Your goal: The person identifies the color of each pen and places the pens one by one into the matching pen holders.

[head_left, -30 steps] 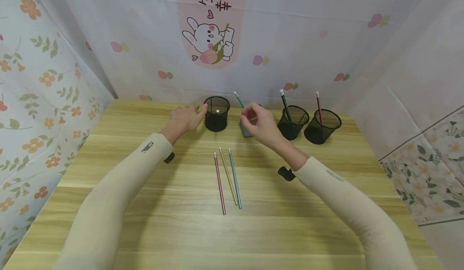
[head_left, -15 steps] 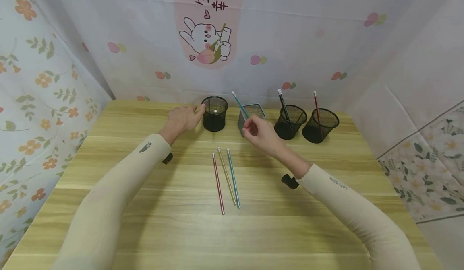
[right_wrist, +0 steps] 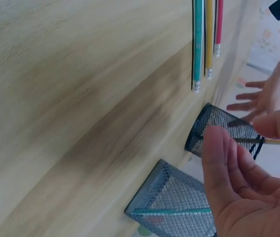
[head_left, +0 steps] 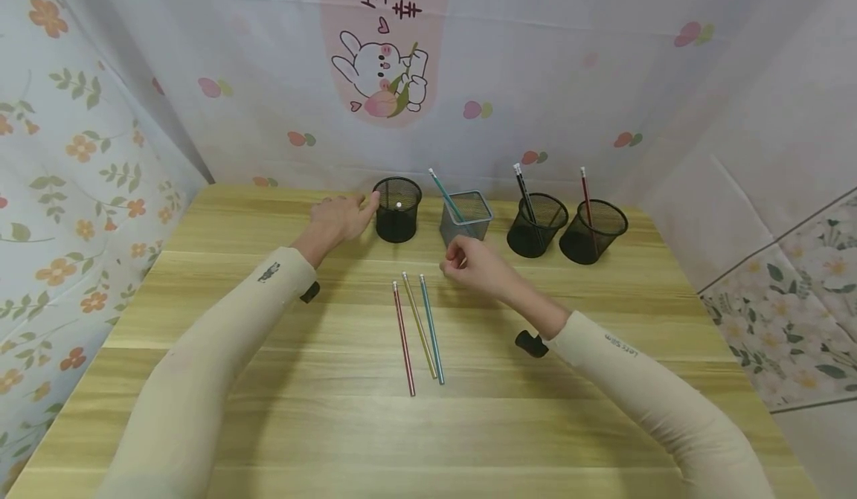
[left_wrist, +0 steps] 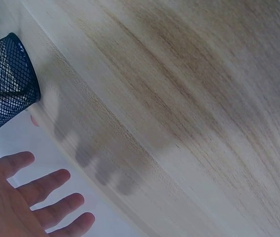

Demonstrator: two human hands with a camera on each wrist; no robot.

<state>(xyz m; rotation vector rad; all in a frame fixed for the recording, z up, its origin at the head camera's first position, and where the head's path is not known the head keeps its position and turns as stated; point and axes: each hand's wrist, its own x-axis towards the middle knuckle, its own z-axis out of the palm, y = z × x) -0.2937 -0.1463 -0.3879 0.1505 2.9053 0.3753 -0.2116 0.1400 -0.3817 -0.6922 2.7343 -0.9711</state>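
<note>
My left hand (head_left: 338,218) has its fingers spread beside a round black mesh pencil cup (head_left: 396,228); in the left wrist view the thumb (left_wrist: 19,162) is apart from the cup. One pencil's white eraser end shows inside it. My right hand (head_left: 480,265) is just in front of a square grey mesh cup (head_left: 452,230), fingers loosely bent. A gap separates its thumb from its fingers, with nothing held. A green pencil (head_left: 443,192) leans in the square cup. On the table before me lie a red pencil (head_left: 404,339), a yellow pencil (head_left: 419,324) and a blue pencil (head_left: 431,329).
Two more round black mesh cups stand to the right. The nearer cup (head_left: 525,239) holds dark pencils (head_left: 524,187), the farther cup (head_left: 581,249) a red-and-black pencil (head_left: 586,194). A printed curtain (head_left: 535,60) hangs behind the wooden table (head_left: 348,425).
My right hand has let go of the green pencil, which now leans in the square cup, and has drawn back toward me. The left hand has stayed in place.
</note>
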